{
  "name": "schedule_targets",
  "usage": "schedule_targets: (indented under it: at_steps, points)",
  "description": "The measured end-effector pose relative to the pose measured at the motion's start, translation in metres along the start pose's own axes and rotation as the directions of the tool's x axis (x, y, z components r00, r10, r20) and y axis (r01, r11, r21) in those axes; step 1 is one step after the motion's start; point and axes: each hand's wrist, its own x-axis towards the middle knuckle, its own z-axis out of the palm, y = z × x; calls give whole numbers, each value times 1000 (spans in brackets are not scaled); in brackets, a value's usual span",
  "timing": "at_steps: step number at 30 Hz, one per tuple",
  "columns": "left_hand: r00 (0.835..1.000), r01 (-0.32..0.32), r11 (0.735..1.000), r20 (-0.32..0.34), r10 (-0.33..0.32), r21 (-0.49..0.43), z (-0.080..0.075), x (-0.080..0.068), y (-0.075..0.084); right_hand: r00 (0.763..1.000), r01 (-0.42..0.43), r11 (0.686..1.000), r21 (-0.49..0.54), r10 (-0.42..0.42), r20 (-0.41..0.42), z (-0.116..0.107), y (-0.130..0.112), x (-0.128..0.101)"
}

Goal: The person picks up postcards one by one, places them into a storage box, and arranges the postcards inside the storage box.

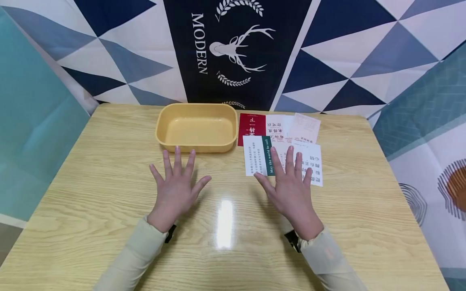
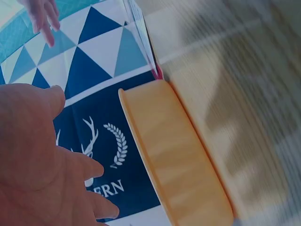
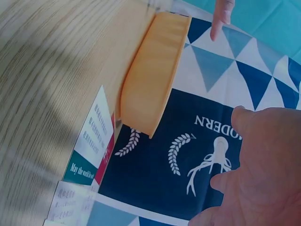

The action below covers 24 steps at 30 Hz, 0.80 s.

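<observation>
Pale sleeves (image 1: 138, 250) nearest. Both grips wide, holding nothing: left hand (image 1: 177, 187) before yellow tray (image 1: 197, 127), right hand (image 1: 291, 189) fingertips over printed cards (image 1: 282, 148) on tabletop (image 1: 109, 169). Cards likely light, thin, bendable; lift by an edge.

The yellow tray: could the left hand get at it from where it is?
Probably yes: the left hand is open just in front of the tray, with only bare table between them.

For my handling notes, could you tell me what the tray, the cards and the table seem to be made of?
Tray: probably plastic, smooth matte yellow, moulded rounded corners.
Cards: seemingly thin printed paper or card, lying flat.
Table: wood-grain surface, likely glossy laminate, given the bright glare.
</observation>
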Motion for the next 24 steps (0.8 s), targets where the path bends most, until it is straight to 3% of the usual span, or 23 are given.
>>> schedule_targets:
  at_steps: [12, 24]
  points:
    - [1000, -8, 1000, -23, 8, 11, -19, 25, -15, 1000, -3, 999, -39, 3, 12, -1, 10, 13]
    - [998, 70, 996, 2, -70, -51, -38, 69, -42, 1000, -8, 997, -71, 9, 23, -7, 32, 26]
